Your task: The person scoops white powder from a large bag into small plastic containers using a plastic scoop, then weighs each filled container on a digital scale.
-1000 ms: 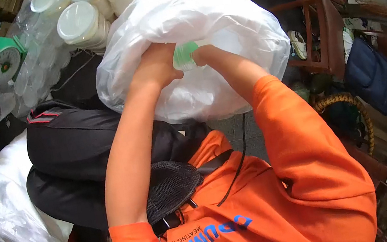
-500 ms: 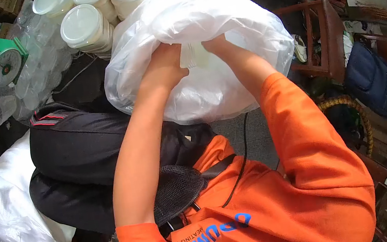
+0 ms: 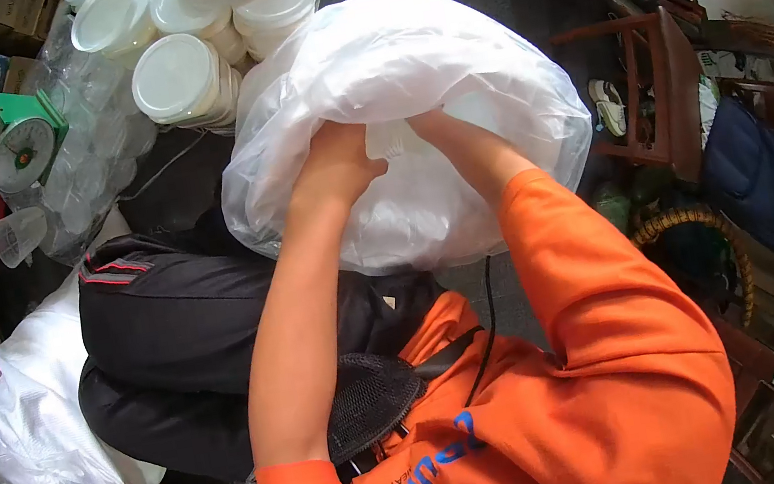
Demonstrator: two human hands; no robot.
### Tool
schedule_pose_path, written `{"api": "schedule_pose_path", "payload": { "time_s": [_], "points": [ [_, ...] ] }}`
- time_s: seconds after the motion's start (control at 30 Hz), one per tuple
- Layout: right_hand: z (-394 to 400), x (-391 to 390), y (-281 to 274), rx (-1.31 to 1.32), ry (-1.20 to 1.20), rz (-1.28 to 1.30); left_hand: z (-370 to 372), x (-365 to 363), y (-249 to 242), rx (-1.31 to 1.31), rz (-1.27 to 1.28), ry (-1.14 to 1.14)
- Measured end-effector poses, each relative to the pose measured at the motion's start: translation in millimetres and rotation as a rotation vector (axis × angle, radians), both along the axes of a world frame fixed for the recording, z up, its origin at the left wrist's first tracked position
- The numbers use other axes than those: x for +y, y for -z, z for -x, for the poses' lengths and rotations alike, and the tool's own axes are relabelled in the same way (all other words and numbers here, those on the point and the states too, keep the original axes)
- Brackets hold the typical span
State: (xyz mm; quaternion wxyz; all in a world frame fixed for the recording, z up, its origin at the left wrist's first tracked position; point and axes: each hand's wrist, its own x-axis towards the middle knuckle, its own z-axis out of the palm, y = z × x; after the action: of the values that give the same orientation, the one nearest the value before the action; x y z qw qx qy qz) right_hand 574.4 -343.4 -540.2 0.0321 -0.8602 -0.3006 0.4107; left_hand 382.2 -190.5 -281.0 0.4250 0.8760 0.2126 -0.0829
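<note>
A: Parked the white bag (image 3: pixel 417 50) upper center, mouth toward the body, but why?

B: Probably for easy reach. Put the left hand (image 3: pixel 339 163) just inside, thumb out wide, maybe to brace the rim.

A: Did what with the right hand (image 3: pixel 431 123)?

B: Dipped inside too, under the fold. Couldn't see most fingers, so couldn't tell about holding for either. Grouped lidded tubs (image 3: pixel 176 78) upper left, likely to save floor, lol.

Dark tiled floor (image 3: pixel 507 299) bears lidded white tubs (image 3: pixel 176 77), clustered together; a large white plastic bag (image 3: pixel 436 42) stands near them.
</note>
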Motion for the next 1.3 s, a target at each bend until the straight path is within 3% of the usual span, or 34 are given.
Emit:
{"api": "schedule_pose_path", "payload": {
  "time_s": [0.23,0.47,0.63,0.7,0.73,0.8,0.83,0.93,1.0,1.03,1.1,1.13,1.2,1.3],
  "points": [
    [42.1,33.4,21.6,0.265,0.079,0.08,-8.7,6.9,-4.8,0.104,0.063,0.046],
    [-9.8,-37.7,3.4,0.538,0.14,0.139,-5.5,9.7,-10.4,0.101,0.044,0.116],
    [-26.3,-9.4,3.3,0.694,0.205,0.168,-5.2,7.0,-6.4,0.124,0.027,0.164],
    [-12.9,-6.6,-65.5,0.551,0.365,0.08,-4.0,5.8,-5.2,0.062,-0.046,0.187],
    [-20.8,-15.5,-68.4,0.544,0.377,0.074,-4.7,5.3,-5.1,0.054,-0.048,0.199],
    [-32.9,-36.0,-83.2,0.388,-0.155,-0.088,-3.1,2.5,-3.0,-0.001,-0.115,0.183],
    [-33.5,-44.6,-87.9,0.383,-0.146,-0.086,-2.2,1.4,-0.1,-0.007,-0.112,0.191],
    [-6.4,-62.0,-172.9,0.156,-0.204,0.061,-4.7,-5.8,9.1,-0.04,-0.191,0.15],
    [13.0,-77.4,-213.9,0.008,-0.025,-0.137,-6.1,-8.5,10.2,-0.026,-0.288,0.121],
    [27.1,-74.6,-238.5,0.014,-0.028,-0.131,-6.7,-11.0,6.3,-0.021,-0.281,0.119],
    [50.5,-57.7,-282.4,0.012,0.351,-0.163,-11.2,-12.4,-4.3,0.098,-0.269,0.141],
    [59.4,-55.5,-289.5,0.013,0.346,-0.158,-10.7,-12.2,-2.5,0.099,-0.264,0.136],
    [70.7,-49.6,-299.6,-0.403,0.015,-0.258,-11.8,-10.6,1.9,0.024,-0.312,0.171],
    [84.4,-28.3,-313.3,-0.543,-0.164,-0.299,-6.4,-9.8,14.9,-0.13,-0.351,0.146]
  ]
}}
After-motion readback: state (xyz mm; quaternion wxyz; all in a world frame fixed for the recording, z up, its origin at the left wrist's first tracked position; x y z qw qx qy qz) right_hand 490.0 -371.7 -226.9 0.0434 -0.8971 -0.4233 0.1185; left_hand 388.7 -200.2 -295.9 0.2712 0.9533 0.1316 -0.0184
